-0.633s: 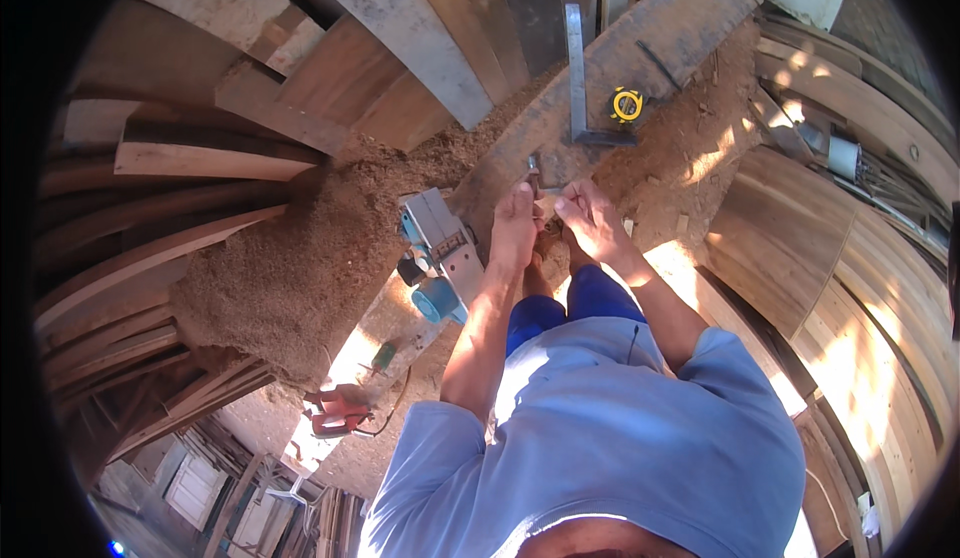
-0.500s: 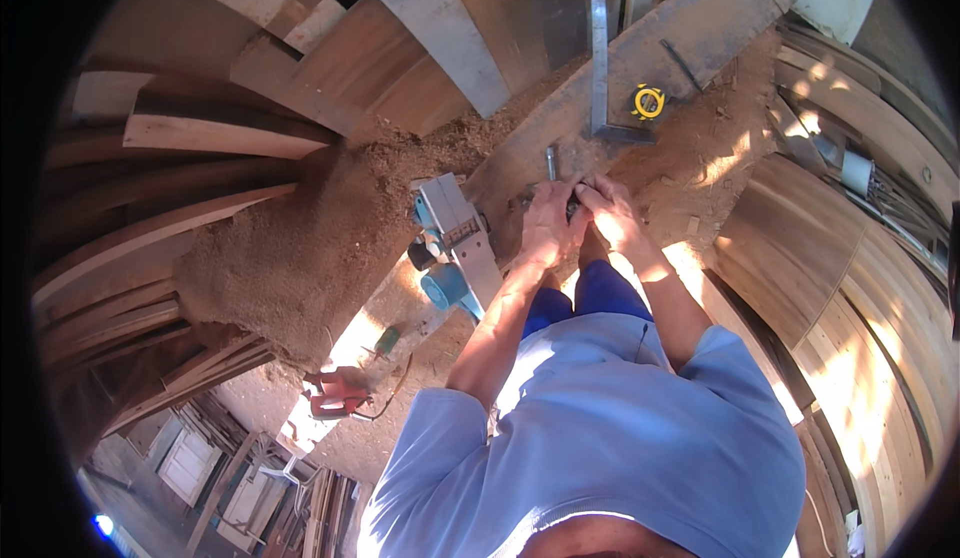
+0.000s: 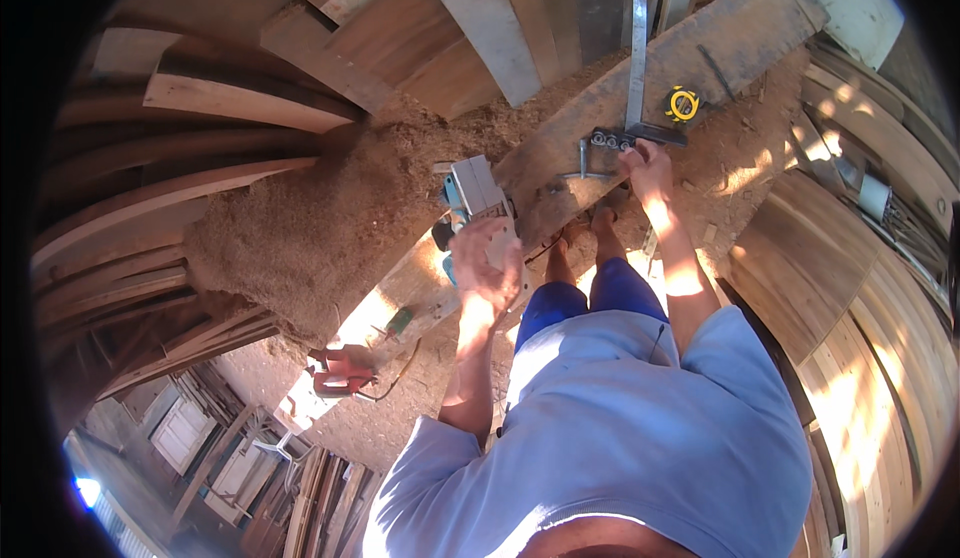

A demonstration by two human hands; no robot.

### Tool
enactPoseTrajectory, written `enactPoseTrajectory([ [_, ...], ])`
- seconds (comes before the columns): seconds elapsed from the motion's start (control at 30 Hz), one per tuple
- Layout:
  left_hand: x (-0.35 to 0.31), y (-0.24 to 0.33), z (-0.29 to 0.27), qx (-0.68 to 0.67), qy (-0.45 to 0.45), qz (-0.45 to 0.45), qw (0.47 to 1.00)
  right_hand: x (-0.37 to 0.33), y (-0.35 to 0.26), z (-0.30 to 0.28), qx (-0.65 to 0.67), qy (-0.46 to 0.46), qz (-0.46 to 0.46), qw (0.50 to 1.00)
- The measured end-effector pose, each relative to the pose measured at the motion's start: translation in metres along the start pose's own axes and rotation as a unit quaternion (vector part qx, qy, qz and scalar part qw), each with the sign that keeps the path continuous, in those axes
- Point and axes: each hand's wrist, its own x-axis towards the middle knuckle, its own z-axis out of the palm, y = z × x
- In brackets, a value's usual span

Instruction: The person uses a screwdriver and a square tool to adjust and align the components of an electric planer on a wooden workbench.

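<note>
Left fingers (image 3: 484, 231) are parted over a planer (image 3: 477, 185), right fingers (image 3: 636, 158), grip unclear, above a worn plank (image 3: 600, 108) amid heaped sawdust (image 3: 285, 248).

There are two hands (image 3: 487, 264) (image 3: 650, 170), one planer (image 3: 478, 182), one tape measure (image 3: 683, 105).

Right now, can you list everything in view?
Bench: one, brown, diagonal
Planer: one, blue and silver, bench middle
T-shaped tool: one, silver, bench middle
Square: one, silver and dark, upper bench
Metal piece: one, black and silver, beside square
Tape measure: one, yellow and black, beside square
Rod: one, dark, upper bench
Corded tool: one, red, lower left
Small object: one, green, near corded tool
Sawdust: one heap, brown, left
Boards: many, mostly brown, both sides
Shirt: one, light blue, bottom
Left hand: one, bare, over planer
Right hand: one, bare, by metal piece
</note>
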Motion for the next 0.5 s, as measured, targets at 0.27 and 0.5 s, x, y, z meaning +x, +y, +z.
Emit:
enactPoseTrajectory([
  [0.27, -0.034, -0.074, -0.001, 0.073, 0.070, -0.176, 0.979, -0.089, -0.090, 0.040, -0.231, -0.178, -0.105, 0.951],
  [0.5, -0.029, -0.072, 0.010, 0.050, 0.112, -0.154, 0.980, -0.136, -0.109, 0.132, -0.236, -0.321, -0.114, 0.910],
])
